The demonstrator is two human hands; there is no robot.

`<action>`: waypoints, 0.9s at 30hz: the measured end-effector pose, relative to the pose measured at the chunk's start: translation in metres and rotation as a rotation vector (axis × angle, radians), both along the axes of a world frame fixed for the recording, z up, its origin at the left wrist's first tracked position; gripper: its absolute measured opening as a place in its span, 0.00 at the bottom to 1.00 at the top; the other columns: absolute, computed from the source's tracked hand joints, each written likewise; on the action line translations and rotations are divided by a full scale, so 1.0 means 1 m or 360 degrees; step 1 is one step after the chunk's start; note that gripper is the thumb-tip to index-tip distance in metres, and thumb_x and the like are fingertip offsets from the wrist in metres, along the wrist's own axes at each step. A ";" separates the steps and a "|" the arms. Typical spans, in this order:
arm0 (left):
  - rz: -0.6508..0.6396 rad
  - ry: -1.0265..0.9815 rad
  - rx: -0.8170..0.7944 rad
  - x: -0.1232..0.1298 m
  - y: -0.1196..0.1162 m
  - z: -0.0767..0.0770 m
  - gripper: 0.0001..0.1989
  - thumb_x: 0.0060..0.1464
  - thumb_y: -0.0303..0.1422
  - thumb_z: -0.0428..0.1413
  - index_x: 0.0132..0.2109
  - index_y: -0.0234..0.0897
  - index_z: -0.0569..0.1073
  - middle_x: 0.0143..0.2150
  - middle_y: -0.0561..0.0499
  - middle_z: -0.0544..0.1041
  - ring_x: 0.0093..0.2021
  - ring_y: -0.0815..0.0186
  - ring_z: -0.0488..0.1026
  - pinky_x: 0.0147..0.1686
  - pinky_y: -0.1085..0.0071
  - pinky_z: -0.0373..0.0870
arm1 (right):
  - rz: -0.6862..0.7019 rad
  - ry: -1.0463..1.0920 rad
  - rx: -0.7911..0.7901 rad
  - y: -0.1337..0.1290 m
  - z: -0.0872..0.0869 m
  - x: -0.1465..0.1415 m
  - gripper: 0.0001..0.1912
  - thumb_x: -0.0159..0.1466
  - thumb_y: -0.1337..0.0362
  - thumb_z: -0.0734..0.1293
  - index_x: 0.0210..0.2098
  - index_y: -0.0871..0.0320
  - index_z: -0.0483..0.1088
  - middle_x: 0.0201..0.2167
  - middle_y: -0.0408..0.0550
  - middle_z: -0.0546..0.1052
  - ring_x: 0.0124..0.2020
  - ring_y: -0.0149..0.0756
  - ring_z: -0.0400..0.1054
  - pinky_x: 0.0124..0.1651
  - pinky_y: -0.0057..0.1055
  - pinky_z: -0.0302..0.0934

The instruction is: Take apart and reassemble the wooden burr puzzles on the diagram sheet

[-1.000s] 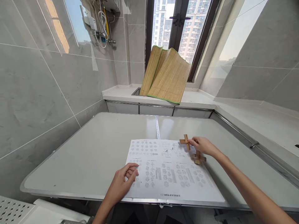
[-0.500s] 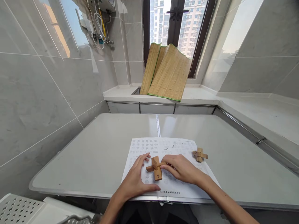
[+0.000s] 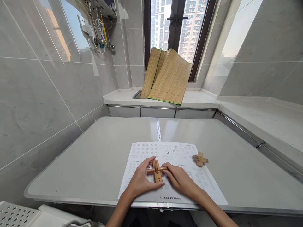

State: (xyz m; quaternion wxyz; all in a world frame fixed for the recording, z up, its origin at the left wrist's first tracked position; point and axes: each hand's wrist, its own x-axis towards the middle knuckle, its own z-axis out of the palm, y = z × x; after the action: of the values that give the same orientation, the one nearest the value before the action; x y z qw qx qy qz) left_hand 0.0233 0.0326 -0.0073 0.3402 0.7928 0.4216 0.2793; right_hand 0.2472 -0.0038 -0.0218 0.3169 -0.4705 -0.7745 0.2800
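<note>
A cross-shaped wooden interlocking puzzle [image 3: 156,176], marked "2" on its near end, is between my two hands over a printed sheet. My left hand [image 3: 141,179] grips the upright block, fingers at its far end and thumb at its near end. My right hand [image 3: 179,177] pinches the right end of a thin wooden crosspiece [image 3: 163,168] running sideways through the puzzle. A second wooden puzzle [image 3: 200,159], also a cross marked "2", lies near the right edge of the printed sheet [image 3: 132,157].
The white folding table [image 3: 90,160] has a centre seam. Behind it, a bamboo mat [image 3: 171,75] leans on the white ledge [image 3: 201,100] by the window. A white perforated plastic piece [image 3: 16,214] stands at the lower left. Grey tiled walls rise on both sides.
My left hand has closed from beside the puzzle onto its far and near ends. The right hand keeps its pinch on the crosspiece. The view has shifted slightly.
</note>
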 end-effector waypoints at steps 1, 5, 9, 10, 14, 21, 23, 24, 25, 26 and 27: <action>-0.0009 -0.0007 0.0015 0.000 0.000 -0.001 0.47 0.43 0.41 0.73 0.68 0.45 0.64 0.63 0.44 0.73 0.58 0.49 0.72 0.60 0.52 0.71 | -0.0025 0.0042 0.0020 0.000 -0.002 -0.002 0.13 0.78 0.61 0.54 0.47 0.51 0.70 0.39 0.45 0.80 0.38 0.40 0.74 0.42 0.33 0.63; -0.0065 -0.0011 0.0080 0.001 -0.001 -0.003 0.43 0.43 0.41 0.73 0.65 0.46 0.67 0.59 0.46 0.75 0.56 0.52 0.73 0.57 0.54 0.73 | -0.0139 0.0166 0.0057 -0.005 -0.009 -0.006 0.13 0.78 0.61 0.57 0.48 0.51 0.73 0.43 0.47 0.80 0.41 0.41 0.74 0.45 0.34 0.64; -0.0098 -0.0007 0.0135 0.002 -0.002 -0.003 0.39 0.43 0.40 0.73 0.61 0.45 0.69 0.54 0.48 0.76 0.53 0.53 0.74 0.54 0.57 0.74 | -0.0173 0.0196 0.0032 -0.009 -0.012 -0.007 0.13 0.77 0.60 0.58 0.47 0.51 0.74 0.43 0.47 0.80 0.42 0.42 0.74 0.46 0.35 0.64; -0.0100 -0.0014 0.0144 0.002 -0.003 -0.003 0.38 0.43 0.40 0.73 0.61 0.45 0.69 0.54 0.48 0.76 0.53 0.54 0.74 0.53 0.57 0.74 | -0.0173 0.0204 0.0040 -0.009 -0.012 -0.007 0.13 0.77 0.60 0.58 0.47 0.52 0.74 0.43 0.48 0.80 0.42 0.42 0.74 0.46 0.36 0.64; -0.0083 -0.0044 0.0147 0.002 -0.003 -0.004 0.39 0.42 0.39 0.74 0.60 0.46 0.70 0.54 0.49 0.76 0.54 0.53 0.74 0.54 0.58 0.74 | -0.0167 0.0228 0.0068 -0.009 -0.014 -0.007 0.13 0.77 0.60 0.58 0.44 0.53 0.74 0.42 0.49 0.78 0.42 0.42 0.73 0.46 0.36 0.65; -0.0085 -0.0076 0.0119 -0.001 -0.004 -0.009 0.39 0.42 0.42 0.74 0.61 0.46 0.70 0.57 0.48 0.76 0.57 0.51 0.74 0.57 0.56 0.74 | -0.0163 0.0246 0.0013 -0.008 -0.015 -0.008 0.12 0.77 0.59 0.59 0.45 0.51 0.75 0.42 0.47 0.79 0.42 0.43 0.74 0.46 0.35 0.65; -0.0095 -0.0074 0.0135 -0.002 -0.004 -0.011 0.40 0.43 0.43 0.74 0.62 0.46 0.69 0.58 0.47 0.76 0.57 0.51 0.74 0.57 0.56 0.74 | -0.0153 0.0245 0.0010 -0.009 -0.014 -0.008 0.13 0.77 0.59 0.59 0.46 0.51 0.75 0.42 0.47 0.80 0.42 0.42 0.74 0.45 0.34 0.64; -0.0095 -0.0071 0.0152 -0.002 -0.004 -0.011 0.40 0.44 0.43 0.73 0.62 0.46 0.69 0.58 0.47 0.76 0.57 0.51 0.74 0.57 0.56 0.74 | -0.0137 0.0235 0.0005 -0.010 -0.012 -0.008 0.13 0.77 0.59 0.60 0.46 0.51 0.76 0.41 0.47 0.80 0.41 0.42 0.74 0.44 0.34 0.64; -0.0087 -0.0069 0.0174 -0.003 -0.004 -0.012 0.40 0.44 0.43 0.73 0.62 0.46 0.69 0.57 0.47 0.76 0.57 0.51 0.74 0.57 0.56 0.74 | -0.0106 0.0214 -0.0006 -0.011 -0.010 -0.007 0.13 0.77 0.59 0.60 0.46 0.51 0.76 0.41 0.47 0.80 0.41 0.42 0.74 0.44 0.34 0.64; -0.0073 -0.0069 0.0196 -0.004 -0.004 -0.012 0.39 0.45 0.43 0.73 0.62 0.46 0.69 0.57 0.47 0.76 0.56 0.51 0.74 0.56 0.56 0.74 | -0.0067 0.0185 -0.0022 -0.013 -0.008 -0.007 0.13 0.77 0.59 0.60 0.46 0.51 0.76 0.40 0.47 0.80 0.40 0.41 0.74 0.43 0.33 0.64; -0.0055 -0.0071 0.0217 -0.004 -0.004 -0.013 0.38 0.46 0.42 0.72 0.62 0.45 0.69 0.57 0.47 0.76 0.56 0.52 0.75 0.56 0.56 0.74 | -0.0021 0.0148 -0.0041 -0.015 -0.006 -0.005 0.12 0.77 0.58 0.60 0.46 0.51 0.76 0.40 0.46 0.80 0.40 0.41 0.74 0.43 0.33 0.64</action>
State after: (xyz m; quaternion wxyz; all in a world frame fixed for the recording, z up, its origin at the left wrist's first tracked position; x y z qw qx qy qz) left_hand 0.0190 0.0286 -0.0199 0.2995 0.8148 0.3802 0.3190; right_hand 0.2417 -0.0191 -0.0275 0.3482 -0.4661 -0.7522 0.3094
